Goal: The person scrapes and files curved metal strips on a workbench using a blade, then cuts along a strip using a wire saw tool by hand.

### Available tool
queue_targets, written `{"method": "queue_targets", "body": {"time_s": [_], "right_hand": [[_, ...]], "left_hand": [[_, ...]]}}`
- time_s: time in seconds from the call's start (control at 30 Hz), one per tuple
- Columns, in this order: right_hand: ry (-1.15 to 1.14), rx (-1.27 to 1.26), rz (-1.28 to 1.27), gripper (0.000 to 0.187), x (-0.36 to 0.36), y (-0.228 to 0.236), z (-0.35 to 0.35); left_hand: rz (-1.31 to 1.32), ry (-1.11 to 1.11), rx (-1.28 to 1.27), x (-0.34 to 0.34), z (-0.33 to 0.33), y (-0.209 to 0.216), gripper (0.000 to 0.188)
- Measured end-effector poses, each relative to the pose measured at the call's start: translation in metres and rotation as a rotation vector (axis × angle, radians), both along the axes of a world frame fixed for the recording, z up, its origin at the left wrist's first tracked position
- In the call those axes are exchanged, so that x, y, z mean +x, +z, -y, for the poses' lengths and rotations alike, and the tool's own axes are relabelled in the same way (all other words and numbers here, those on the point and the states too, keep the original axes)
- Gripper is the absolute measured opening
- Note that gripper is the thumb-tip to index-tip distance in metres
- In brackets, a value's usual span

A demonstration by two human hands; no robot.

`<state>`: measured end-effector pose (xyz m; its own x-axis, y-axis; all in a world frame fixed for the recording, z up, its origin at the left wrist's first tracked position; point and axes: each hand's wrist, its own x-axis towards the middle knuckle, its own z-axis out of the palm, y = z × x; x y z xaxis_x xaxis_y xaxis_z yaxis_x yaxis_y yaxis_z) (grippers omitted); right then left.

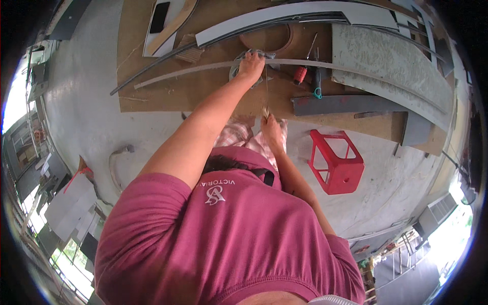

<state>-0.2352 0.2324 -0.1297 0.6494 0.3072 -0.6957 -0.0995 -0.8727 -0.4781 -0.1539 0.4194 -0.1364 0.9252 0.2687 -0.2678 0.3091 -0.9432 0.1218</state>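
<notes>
My left hand (251, 68) is closed over a crumpled grey-green cloth (235, 70), pressing it against a long, thin, pale strip (188, 70) that lies across the brown work table (203, 99). Nearer my body, at the table's front edge, my right hand (273, 133) is wrapped round a slim tool (266, 112) with a pale end. A very thin line runs from it up toward the strip, just right of my left hand; whether this is a blade seen edge-on I cannot make out. My fingers hide most of its handle.
Right of my hands lie a red-handled screwdriver (300, 75), a dark tool with a teal ring end (317, 91) and a dark grey flat piece (345, 104). A large grey-green panel (381, 56) and white strips (300, 12) lie beyond. On the floor stands a red plastic stool (343, 175).
</notes>
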Motion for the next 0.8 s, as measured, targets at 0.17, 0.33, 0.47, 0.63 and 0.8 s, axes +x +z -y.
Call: {"method": "queue_targets", "body": {"time_s": [0.17,0.33,0.47,0.63,0.8], "right_hand": [[-0.017,0.129,0.266,0.031,0.0066,0.0009,-0.0073],[-0.049,0.115,0.063,0.032,0.0049,-0.0025,-0.0049],[-0.016,0.056,0.122,0.033,0.0007,0.0017,-0.0018],[0.039,0.026,0.044,0.031,0.0007,0.0054,-0.005],[0.019,0.061,0.105,0.033,0.0053,-0.0001,-0.0064]], "left_hand": [[-0.001,0.009,0.004,-0.0007,0.0016,-0.0008,0.019],[-0.018,-0.001,0.024,-0.0001,0.0011,-0.0039,0.019],[0.003,-0.01,0.032,-0.0014,0.0014,-0.0044,0.02],[-0.016,0.0,0.015,0.0002,0.0012,-0.0021,0.021],[-0.034,0.014,-0.007,-0.0007,0.0027,0.0017,0.021]]}}
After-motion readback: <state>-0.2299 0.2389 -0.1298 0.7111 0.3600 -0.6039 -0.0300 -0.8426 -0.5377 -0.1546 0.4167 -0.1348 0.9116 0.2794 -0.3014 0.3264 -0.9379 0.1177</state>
